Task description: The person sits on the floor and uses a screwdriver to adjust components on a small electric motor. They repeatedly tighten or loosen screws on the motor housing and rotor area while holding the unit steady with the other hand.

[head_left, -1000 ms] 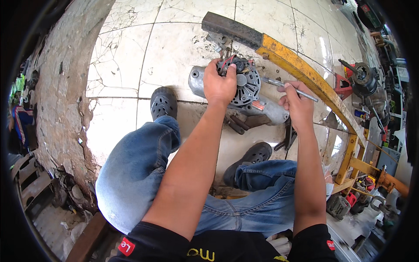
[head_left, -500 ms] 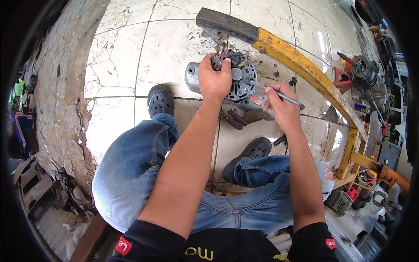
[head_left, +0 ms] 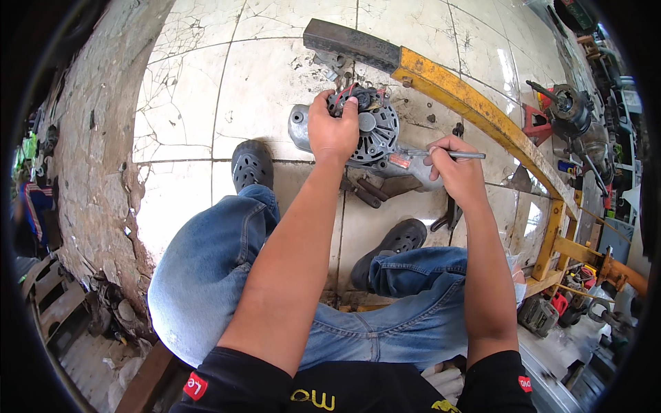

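My left hand [head_left: 333, 133] grips the left side of a round, slotted grey alternator [head_left: 377, 141], its thumb by the red and black wires on top. The alternator rests on a silvery metal casting [head_left: 298, 129] on the floor. In my right hand [head_left: 454, 171] a slim grey metal rod [head_left: 470, 155] is pinched between thumb and fingers. It lies almost level, its thin end pointing at the alternator's lower right edge. Whether that end touches the housing I cannot tell.
A yellow metal beam [head_left: 468, 103] with a dark end arches behind the alternator. Dark pliers-like handles [head_left: 367, 193] lie just below it. Another dark tool [head_left: 449, 215] lies near my right shoe [head_left: 403, 237]. Machine parts [head_left: 570, 103] crowd the right side.
My right hand has moved right and slightly down. The rod has swung from a slant to nearly level, its end shifting down toward the housing's edge. My left hand keeps its grip.
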Available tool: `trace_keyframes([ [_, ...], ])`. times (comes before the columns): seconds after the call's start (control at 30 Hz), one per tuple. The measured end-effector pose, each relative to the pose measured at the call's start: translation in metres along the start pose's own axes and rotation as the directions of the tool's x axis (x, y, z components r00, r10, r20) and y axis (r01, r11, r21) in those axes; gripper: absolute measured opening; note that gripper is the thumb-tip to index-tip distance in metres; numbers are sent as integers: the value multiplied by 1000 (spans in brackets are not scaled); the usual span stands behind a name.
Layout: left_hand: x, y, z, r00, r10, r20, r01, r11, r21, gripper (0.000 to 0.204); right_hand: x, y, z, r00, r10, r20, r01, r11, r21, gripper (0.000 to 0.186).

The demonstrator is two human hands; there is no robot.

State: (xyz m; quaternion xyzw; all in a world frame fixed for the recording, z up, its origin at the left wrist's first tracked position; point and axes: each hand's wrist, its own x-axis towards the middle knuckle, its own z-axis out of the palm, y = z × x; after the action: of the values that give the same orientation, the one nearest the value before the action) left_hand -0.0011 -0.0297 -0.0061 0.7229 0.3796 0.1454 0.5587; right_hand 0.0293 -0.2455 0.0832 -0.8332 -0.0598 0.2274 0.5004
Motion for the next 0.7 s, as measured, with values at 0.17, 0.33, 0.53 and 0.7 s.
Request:
trace_keyframes([
  [0.17, -4, 1, 4, 1000, 6, -19, -6, 1000, 18, 53, -2, -8, 27, 999, -44, -7, 44, 996, 84, 19],
  [0.33, -3, 2, -1, 1000, -3, 12, 3, 999, 34, 54, 1, 1, 1, 999, 30, -12, -30, 999, 31, 18],
  [0.53, -5, 3, 2, 1000, 8, -14, -7, 1000, 13, 53, -1, -4, 19, 1000, -3, -29, 5, 997, 77, 19],
  [0.7, -2, 7, -2, 999, -14, 31, 13, 1000, 21, 53, 8, 1, 1, 999, 45, 9, -45, 999, 25, 19],
])
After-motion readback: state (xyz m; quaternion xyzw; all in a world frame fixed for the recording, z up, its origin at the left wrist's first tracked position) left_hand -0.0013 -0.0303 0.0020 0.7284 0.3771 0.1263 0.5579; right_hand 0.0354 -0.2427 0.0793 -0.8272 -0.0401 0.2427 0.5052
